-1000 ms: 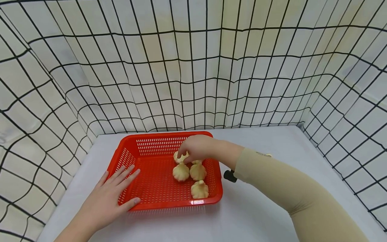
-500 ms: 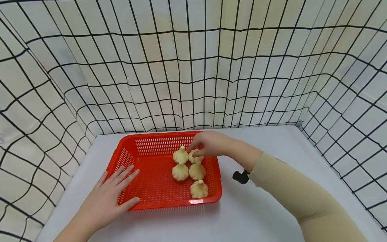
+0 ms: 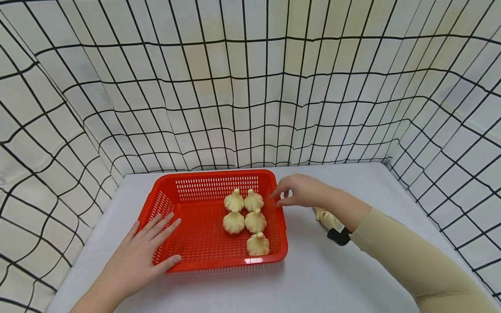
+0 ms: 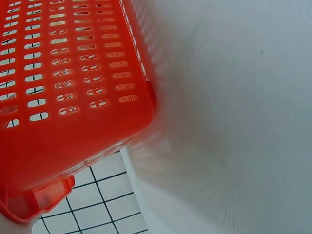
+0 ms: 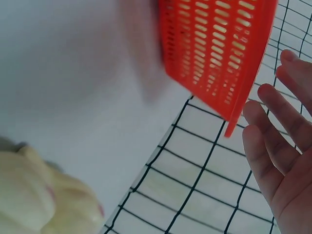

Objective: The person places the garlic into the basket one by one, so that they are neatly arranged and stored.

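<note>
Red basket [image 4: 73, 141] beside a white tabletop [image 4: 234, 122]
Rows of oblong slots [image 4: 35, 90] pierce the basket's wall, white and black showing through many of them; a piece of its rim [image 4: 54, 196] juts out at lower left. Below, black netting [image 4: 101, 197] crosses a white backing next to the tabletop's edge.

Place: a small enclosed booth, more like a lab set-up than a room of a home; the wider building cannot be told
Walls: pale white sheeting [image 3: 256, 58] behind black square-mesh netting [image 3: 267, 39], at the back and both sides
Worktop: a flat, white-covered table [image 3: 313, 269] reaching the netting
Goods: a red perforated plastic basket [image 3: 203, 230] with cream, garlic-shaped bulbs [image 3: 233, 223]
</note>
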The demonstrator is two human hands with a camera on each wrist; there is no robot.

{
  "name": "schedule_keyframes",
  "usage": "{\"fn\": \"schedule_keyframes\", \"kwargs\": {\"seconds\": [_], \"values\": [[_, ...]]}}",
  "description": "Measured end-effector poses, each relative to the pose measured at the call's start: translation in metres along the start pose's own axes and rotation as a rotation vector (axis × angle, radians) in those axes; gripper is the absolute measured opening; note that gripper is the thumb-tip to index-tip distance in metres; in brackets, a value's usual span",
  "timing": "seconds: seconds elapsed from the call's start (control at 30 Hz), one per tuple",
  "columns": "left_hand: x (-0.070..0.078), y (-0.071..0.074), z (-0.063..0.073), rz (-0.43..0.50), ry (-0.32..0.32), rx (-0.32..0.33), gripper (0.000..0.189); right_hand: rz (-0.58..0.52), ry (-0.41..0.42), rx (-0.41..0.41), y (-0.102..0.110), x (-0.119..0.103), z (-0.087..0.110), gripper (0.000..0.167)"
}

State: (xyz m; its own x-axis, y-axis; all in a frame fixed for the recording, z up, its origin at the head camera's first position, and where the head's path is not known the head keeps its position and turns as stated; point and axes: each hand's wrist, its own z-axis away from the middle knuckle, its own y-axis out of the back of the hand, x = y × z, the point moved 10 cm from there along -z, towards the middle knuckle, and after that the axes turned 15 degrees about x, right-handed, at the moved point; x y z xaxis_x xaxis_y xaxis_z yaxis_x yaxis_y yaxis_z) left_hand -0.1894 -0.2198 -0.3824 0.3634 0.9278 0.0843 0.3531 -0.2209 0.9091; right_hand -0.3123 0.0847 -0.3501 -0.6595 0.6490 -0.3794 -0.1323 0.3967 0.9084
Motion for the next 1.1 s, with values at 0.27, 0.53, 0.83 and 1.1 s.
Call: {"fn": "schedule_keyframes", "kwargs": {"seconds": [0.27,0.53,0.83,1.1], "values": [[0.001,0.001,0.0,0.001,-0.001,-0.004,0.085,-0.03,-0.097,0.029,0.011,0.035,0.034,0.023],[0.0,0.0,0.0,-0.002,-0.002,-0.001,0.085,-0.032,-0.201,0.009,0.012,0.069,0.072,0.021],[-0.001,-0.001,-0.001,0.001,0.006,-0.008,0.086,0.071,-0.198,-0.02,0.013,0.086,0.102,0.023],[0.0,0.0,0.0,-0.008,-0.008,0.006,0.085,0.162,-0.133,-0.047,0.009,0.086,0.113,0.026]]}}
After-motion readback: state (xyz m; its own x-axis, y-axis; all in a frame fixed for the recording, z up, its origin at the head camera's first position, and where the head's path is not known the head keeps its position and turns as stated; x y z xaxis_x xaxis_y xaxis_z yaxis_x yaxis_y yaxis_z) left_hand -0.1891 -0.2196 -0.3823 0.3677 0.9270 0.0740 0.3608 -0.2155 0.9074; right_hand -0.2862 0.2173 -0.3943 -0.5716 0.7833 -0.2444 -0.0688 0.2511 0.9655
